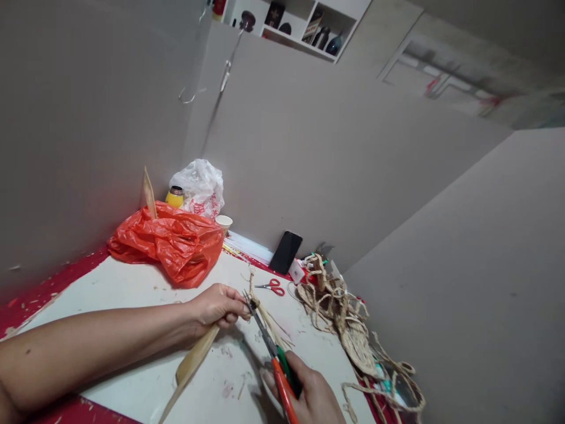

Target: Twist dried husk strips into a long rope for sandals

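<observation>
taking the tips of the large scissors point(263, 334) as the clock's centre, the left hand point(219, 307) sits between eight and nine o'clock, thumb and forefinger pinched together, the other fingers curled under. those fingers hide what lies in the pinch; a pale dried strip point(194, 360) comes out below the palm, running towards seven o'clock, its lower end cut off by the frame. the left forearm reaches in almost level from nine o'clock, elbow at the edge.

the right hand point(315, 391) is at five o'clock, wrapped round the orange and green handles, back of the hand uppermost; its wrist is out of view and its lower fingers are blurred. the blades point up to eleven, close by the left fingertips, across a thin fibre bundle point(272, 325); whether they touch it, or how far they are parted, i cannot tell.

small red-handled scissors point(276, 287) lie at two o'clock, a dark phone point(286, 252) leans at one. at three to four, a tangled heap of straw cord point(353, 338) partly covers things i can't make out. at ten, a red plastic bag point(176, 244) conceals its contents, apart from a pale piece sticking up behind.
</observation>
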Available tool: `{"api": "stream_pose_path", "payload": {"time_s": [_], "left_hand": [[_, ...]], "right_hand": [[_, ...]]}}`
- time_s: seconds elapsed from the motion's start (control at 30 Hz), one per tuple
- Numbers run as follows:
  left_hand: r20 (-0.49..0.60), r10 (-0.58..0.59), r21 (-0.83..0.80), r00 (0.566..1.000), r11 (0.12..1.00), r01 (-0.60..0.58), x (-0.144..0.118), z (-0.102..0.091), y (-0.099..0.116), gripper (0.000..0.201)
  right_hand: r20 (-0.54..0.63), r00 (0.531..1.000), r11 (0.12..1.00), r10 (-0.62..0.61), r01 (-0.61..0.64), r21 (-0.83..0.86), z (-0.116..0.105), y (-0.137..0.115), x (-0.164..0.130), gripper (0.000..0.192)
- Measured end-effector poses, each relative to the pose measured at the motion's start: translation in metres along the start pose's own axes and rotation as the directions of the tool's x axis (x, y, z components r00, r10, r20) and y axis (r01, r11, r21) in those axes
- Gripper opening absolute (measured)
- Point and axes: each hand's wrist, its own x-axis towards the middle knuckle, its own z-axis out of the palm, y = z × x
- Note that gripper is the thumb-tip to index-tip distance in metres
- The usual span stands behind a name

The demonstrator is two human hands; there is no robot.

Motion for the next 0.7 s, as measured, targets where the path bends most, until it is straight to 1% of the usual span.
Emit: {"api": "stream_pose_path", "payload": {"time_s": [0.13, 0.23, 0.33, 0.4, 0.47, 0.5, 0.57, 0.6, 0.63, 0.7], "left_hand": [[0.028, -0.057, 0.006, 0.998, 0.998, 0.057, 0.001, -0.001, -0.004, 0.026], [0.034, -0.085, 0.051, 0.996, 0.995, 0.084, 0.001, -0.001, -0.005, 0.028], [0.006, -0.122, 0.164, 0.992, 0.979, 0.12, 0.001, -0.001, -0.009, 0.027], [0.001, -0.161, 0.304, 0.987, 0.94, 0.153, -0.001, -0.001, -0.012, 0.027], [0.05, -0.197, 0.466, 0.979, 0.872, 0.151, -0.006, 0.0, -0.013, 0.025], [0.091, -0.198, 0.542, 0.976, 0.832, 0.118, -0.01, 0.001, -0.011, 0.024], [0.157, -0.165, 0.679, 0.974, 0.734, 0.015, -0.021, 0.005, -0.005, 0.024], [0.171, -0.133, 0.74, 0.976, 0.671, -0.038, -0.026, 0.008, 0.0, 0.024], [0.164, -0.098, 0.801, 0.982, 0.595, -0.074, -0.031, 0.011, 0.006, 0.022], [0.133, -0.037, 0.896, 0.99, 0.431, -0.105, -0.039, 0.017, 0.018, 0.024]], "right_hand": [[-0.04, 0.998, 0.998, 0.047, -0.045, 0.046, 0.009, 0.004, -0.005, 0.033], [-0.042, 0.996, 0.997, 0.073, -0.072, 0.029, 0.008, 0.003, -0.009, 0.032], [0.0, 0.996, 0.996, 0.087, -0.087, 0.019, 0.002, 0.0, -0.012, 0.031], [0.012, 0.996, 0.996, 0.086, -0.086, 0.015, -0.002, -0.001, -0.015, 0.03], [0.005, 0.996, 0.996, 0.089, -0.089, 0.023, -0.006, 0.001, -0.017, 0.03], [-0.004, 0.996, 0.995, 0.091, -0.091, 0.045, -0.009, 0.004, -0.017, 0.03], [-0.024, 0.995, 0.987, 0.093, -0.089, 0.13, -0.014, 0.01, -0.018, 0.031], [-0.039, 0.995, 0.979, 0.095, -0.086, 0.183, -0.016, 0.014, -0.018, 0.032], [-0.057, 0.993, 0.969, 0.102, -0.086, 0.23, -0.019, 0.018, -0.018, 0.033], [-0.093, 0.987, 0.952, 0.13, -0.098, 0.288, -0.023, 0.025, -0.017, 0.035]]}}
